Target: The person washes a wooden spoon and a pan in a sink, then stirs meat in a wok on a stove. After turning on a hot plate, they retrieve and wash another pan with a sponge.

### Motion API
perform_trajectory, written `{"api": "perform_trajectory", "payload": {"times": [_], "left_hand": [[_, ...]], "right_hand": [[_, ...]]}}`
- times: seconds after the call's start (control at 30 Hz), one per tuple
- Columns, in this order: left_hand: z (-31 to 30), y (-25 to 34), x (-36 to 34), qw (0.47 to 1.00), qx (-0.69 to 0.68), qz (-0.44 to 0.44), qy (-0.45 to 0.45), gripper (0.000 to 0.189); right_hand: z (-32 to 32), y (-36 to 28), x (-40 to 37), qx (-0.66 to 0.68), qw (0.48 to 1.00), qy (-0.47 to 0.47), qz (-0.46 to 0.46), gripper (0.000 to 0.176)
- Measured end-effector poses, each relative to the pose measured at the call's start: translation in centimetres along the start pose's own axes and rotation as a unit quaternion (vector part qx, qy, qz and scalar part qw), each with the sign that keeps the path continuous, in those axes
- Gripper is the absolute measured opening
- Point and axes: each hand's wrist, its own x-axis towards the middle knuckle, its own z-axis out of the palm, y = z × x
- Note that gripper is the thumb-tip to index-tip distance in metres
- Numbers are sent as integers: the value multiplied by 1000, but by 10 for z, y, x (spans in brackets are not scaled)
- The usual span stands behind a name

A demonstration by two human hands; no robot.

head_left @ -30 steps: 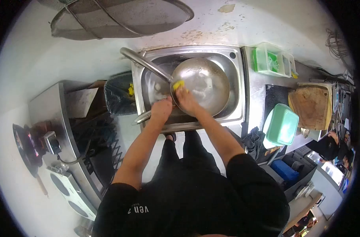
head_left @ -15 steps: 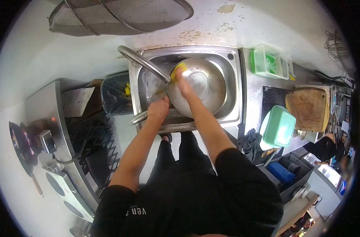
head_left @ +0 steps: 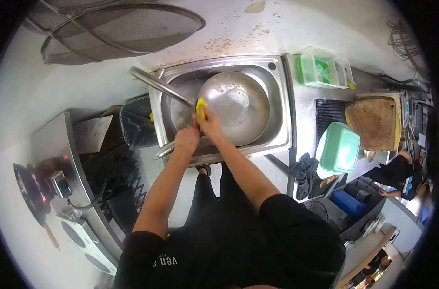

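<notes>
A wide metal wok (head_left: 246, 115) rests tilted in the steel sink (head_left: 283, 130), its inside wet and shiny. My left hand (head_left: 186, 139) is closed round the wok's handle, whose metal end (head_left: 164, 150) sticks out past the sink's front edge. In my right hand (head_left: 210, 126) is a yellow sponge (head_left: 201, 109), pressed at the wok's left rim close to my left hand. Just above the sponge ends the spout of the faucet (head_left: 164, 87). My fingertips on the sponge are partly hidden.
A large mesh strainer (head_left: 128, 31) hangs at upper left. Right of the sink are a clear container (head_left: 324, 70), a green tub (head_left: 342, 149) and a wooden board (head_left: 372, 123). On the left, a wok (head_left: 29, 190) sits over flames. A co-worker (head_left: 398, 174) is at far right.
My right hand has brought the sponge down and left, from the wok's upper inside to its rim near the handle. The left hand keeps its grip. My view has shifted slightly.
</notes>
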Motion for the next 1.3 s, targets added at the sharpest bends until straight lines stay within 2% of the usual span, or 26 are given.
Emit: {"api": "perform_trajectory", "payload": {"times": [0.1, 0.17, 0.2, 0.23, 0.27, 0.3, 0.37, 0.4, 0.47, 0.53, 0.57, 0.6, 0.67, 0.7, 0.73, 0.8, 0.83, 0.9, 0.93, 1.0, 1.07, 1.1, 1.17, 1.2, 1.27, 1.3], "left_hand": [[-5, 2, -5, 999, -22, 18, 38, 17], [-2, 2, -4, 999, -20, -1, 29, 20], [-2, 2, -1, 1000, -19, -12, 17, 23], [-4, 1, 2, 1000, -11, -11, 18, 23], [-3, 0, -1, 1000, -3, 4, 24, 26], [-1, 2, -4, 999, 1, 20, 30, 29], [8, 2, 4, 999, -1, 24, 33, 32], [10, 2, 3, 999, -7, 27, 28, 35], [15, 9, 3, 999, -3, 20, 34, 36], [7, 9, 1, 999, 8, 12, 45, 36], [2, 9, -2, 999, 7, 9, 43, 25], [-1, 12, -3, 999, 4, 8, 43, 16], [1, 14, -5, 999, 12, 27, 44, 16], [-1, 10, -3, 998, 20, 36, 45, 16], [-5, 7, -2, 998, 26, 33, 47, 16], [-9, 13, 1, 1000, -11, 26, 10, 16], [-6, 13, 1, 1000, -11, 28, 5, 16], [-5, 12, 0, 999, -20, 11, 27, 21], [-3, 13, 1, 999, -23, 16, 31, 21], [3, 7, 2, 997, -20, 44, 66, 19], [-2, 6, 5, 996, -6, 51, 74, 20], [-2, 5, 6, 996, 6, 60, 70, 21], [3, 4, 10, 995, 5, 68, 70, 22], [5, 4, 12, 994, 4, 79, 69, 22], [3, 3, 15, 996, 0, 68, 60, 23], [3, 5, 15, 997, -7, 55, 51, 24]], "right_hand": [[-2, -2, 18, 48, 999, 18, -8, 29], [2, 4, 77, 12, 987, 57, 147, 28], [9, 21, 104, 71, 976, 169, 121, 23], [5, 29, 113, -61, 969, 235, 38, 18], [-9, 41, 120, -172, 956, 220, -88, 17], [-33, 55, 122, -283, 915, 195, -212, 15], [-85, 73, 132, -270, 957, 103, 29, 14], [-78, 74, 132, -269, 957, 100, 30, 14], [-71, 76, 129, -280, 921, 268, -35, 13], [-31, 67, 122, -260, 940, 219, -24, 14], [-19, 58, 114, -289, 943, 165, -19, 17], [-23, 60, 109, -291, 942, 168, -18, 17], [-38, 65, 108, -317, 935, 75, -139, 17], [-53, 74, 116, -325, 934, 112, -96, 13], [-74, 86, 130, -358, 919, 114, -118, 10], [-66, 67, 129, -344, 900, 253, -82, 9], [-55, 67, 125, -347, 900, 252, -76, 9], [-22, 61, 117, -271, 936, 221, -43, 9], [-21, 69, 110, -282, 947, 143, -67, 10], [-42, 88, 97, -316, 931, 124, -137, 11], [-83, 60, 102, -223, 950, 216, 33, 13], [-79, 63, 113, -219, 951, 214, 31, 13], [-73, 78, 134, -137, 919, 369, 28, 20], [-61, 70, 134, -138, 919, 368, 29, 20], [-24, 39, 125, -76, 950, 304, 9, 18], [-20, 37, 107, -80, 979, 185, -2, 16]]}}
